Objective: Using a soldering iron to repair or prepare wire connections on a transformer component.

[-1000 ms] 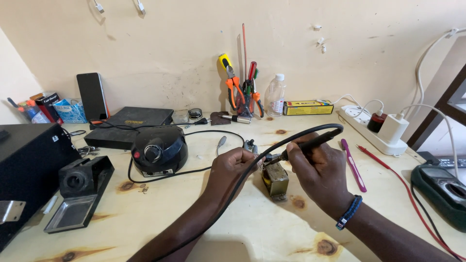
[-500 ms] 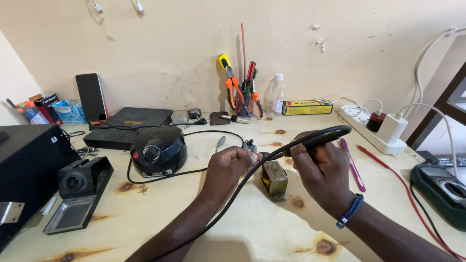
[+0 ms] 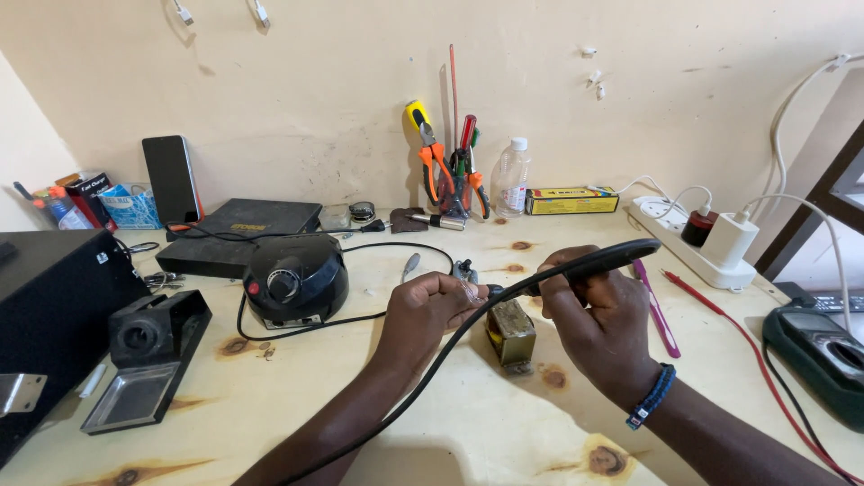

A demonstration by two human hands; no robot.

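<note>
Head view: right hand was wrapped pen-style round a black corded handpiece, tip aimed at the left fingertips for control. Left hand had fingers pinched shut on a small part, too small to identify, just above a yellowish block. Black dial control box sat left of the fingers; purple tool right. Open wooden benchtop toward the near edge.

A pale pine tabletop carried a round black dial-fronted control unit left of centre. Behind it lay a flat black box with a dark phone propped against the wall. Orange-handled pliers, a clear plastic bottle and a white power strip lined the back, with a green multimeter at far right.
</note>
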